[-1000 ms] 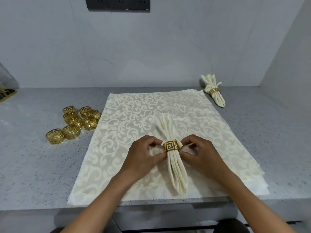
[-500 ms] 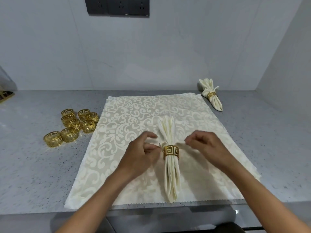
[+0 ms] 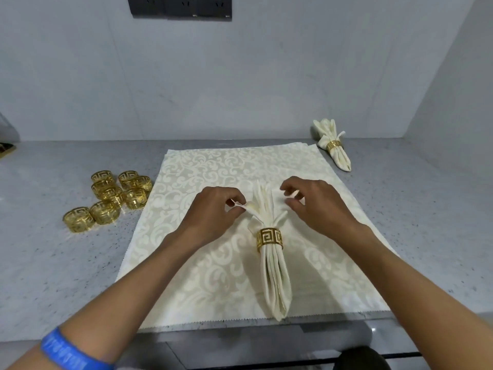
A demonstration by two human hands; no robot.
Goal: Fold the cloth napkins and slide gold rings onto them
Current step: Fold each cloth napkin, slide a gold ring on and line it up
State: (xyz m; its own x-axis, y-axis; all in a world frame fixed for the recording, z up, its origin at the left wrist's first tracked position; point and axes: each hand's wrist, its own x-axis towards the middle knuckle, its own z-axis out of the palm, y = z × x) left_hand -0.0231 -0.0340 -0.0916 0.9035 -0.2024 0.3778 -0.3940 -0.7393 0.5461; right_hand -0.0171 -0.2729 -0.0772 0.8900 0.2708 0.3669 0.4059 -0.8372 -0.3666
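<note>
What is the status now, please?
Left hand and right hand each pinch a fold of the napkin. Gold ring already on it. Nothing in the way.

The cream pleated cloth napkin (image 3: 274,276) is smooth woven fabric with a soft, matt sheen. The gold openwork metal ring (image 3: 269,236) around it is polished and glossy. The loose gold metal rings (image 3: 112,198) near the counter's left edge reflect light brightly. The flat cream damask cloth (image 3: 213,263) shows a slightly lustrous scroll pattern on a matt ground; its front edge looks pinked. The grey speckled counter (image 3: 53,276) appears to be smooth stone, semi-gloss. The blue wristband (image 3: 66,353) looks like rubbery plastic.
</note>
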